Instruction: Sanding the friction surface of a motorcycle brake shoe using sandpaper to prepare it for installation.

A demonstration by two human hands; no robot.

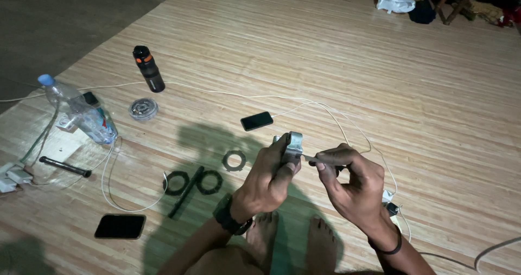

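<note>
Seated on a pale slatted wood floor (336, 58), bare feet showing at the bottom edge. Left hand (271, 174), grip clenched around a small grey metal part (293, 145), held up in front of the body above the floor, its curved top upward. Right hand (350, 180), grip pinched on a thin metal tool (320, 158); the tool's long axis runs near level, tip pointing left and touching the metal part's right side. Black band on each wrist. Labelled items, left side: a clear plastic bottle (81, 112) with blue cap lying tilted, cap toward upper left, its blue label wrapped round the lower end; print too small to tell. A black flask (149, 69) with an orange band near its top, standing farther up. A round clear lid (144, 109) between them. Dark phone (256, 121) face up near centre, white cable (217, 93) running to it. Second phone (120, 226) at lower left. Two black rings (192, 183) with a black rod lying across them, diagonal, and a third ring (234, 160) just beside, left of the hands. Black bar (65, 166) and white chargers (13, 177) at far left. White bag (395, 1) at top right, well apart.
</note>
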